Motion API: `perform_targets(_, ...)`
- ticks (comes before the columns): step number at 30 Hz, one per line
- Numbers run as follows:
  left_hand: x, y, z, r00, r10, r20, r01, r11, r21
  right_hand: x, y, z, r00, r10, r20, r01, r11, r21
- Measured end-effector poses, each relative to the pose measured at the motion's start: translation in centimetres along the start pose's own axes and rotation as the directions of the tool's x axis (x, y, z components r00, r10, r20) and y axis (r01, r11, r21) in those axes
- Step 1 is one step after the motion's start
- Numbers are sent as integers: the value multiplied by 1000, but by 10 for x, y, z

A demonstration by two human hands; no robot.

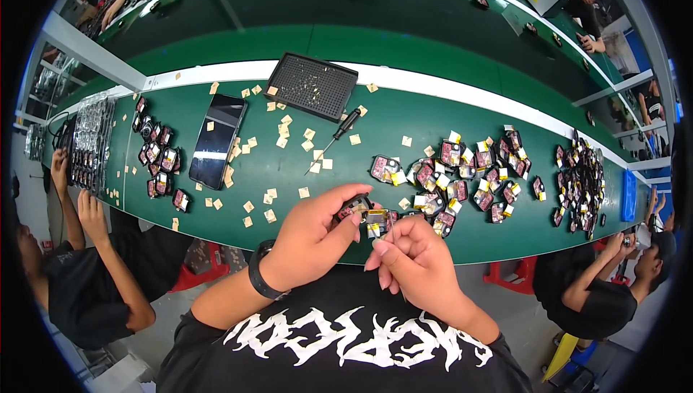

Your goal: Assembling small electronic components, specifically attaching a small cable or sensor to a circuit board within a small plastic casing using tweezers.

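My left hand (307,230), with a black band at its wrist, is closed round a small black device housing (353,206) near the table's front edge. Beside the housing, between my hands, is a small silver battery-like block (377,223) with yellow tape. My right hand (421,262) pinches a thin metal tool (392,233), perhaps tweezers, with its tip close to that block. My fingers partly hide how the block joins the housing. Right of my hands lies a group of similar open housings (456,189) with reddish boards, white pieces and yellow tape.
On the green table (271,133) lie a dark phone (218,140), a screwdriver (339,133), a black perforated tray (312,84) and scattered beige squares (270,215). More housings stand at left (160,155) and far right (580,184), near a blue bin (629,196). Co-workers sit both sides.
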State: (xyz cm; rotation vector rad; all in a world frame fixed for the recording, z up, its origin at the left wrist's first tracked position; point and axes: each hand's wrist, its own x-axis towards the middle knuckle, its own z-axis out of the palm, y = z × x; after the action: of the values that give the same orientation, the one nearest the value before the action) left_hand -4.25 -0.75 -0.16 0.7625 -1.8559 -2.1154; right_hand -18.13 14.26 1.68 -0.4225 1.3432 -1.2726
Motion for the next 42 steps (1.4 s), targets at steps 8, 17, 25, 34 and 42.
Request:
perform_targets(8, -4, 1, 2, 944, 325, 52, -315, 850, 423, 10, -3, 0, 997, 77, 5, -77, 986, 146)
perform_targets(17, -4, 5, -10, 988, -116, 103, 139, 957, -256, 11, 16, 10, 974, -193, -116, 191, 981, -29)
perform_targets(25, -8, 2, -19, 980, -187, 74, 201, 911, -361, 10, 13, -16, 816, -577, 41, 506, 679, -532)
perform_targets(34, -17, 2, -3, 999, 30, -27, -34, 991, -131, 28, -1, -7, 526, -738, 423, 632, 6, -775)
perform_targets(42, -25, -18, -5, 955, 245, -168, -207, 955, 213, 30, 10, 19, 786, -608, 110, 530, 571, -628)
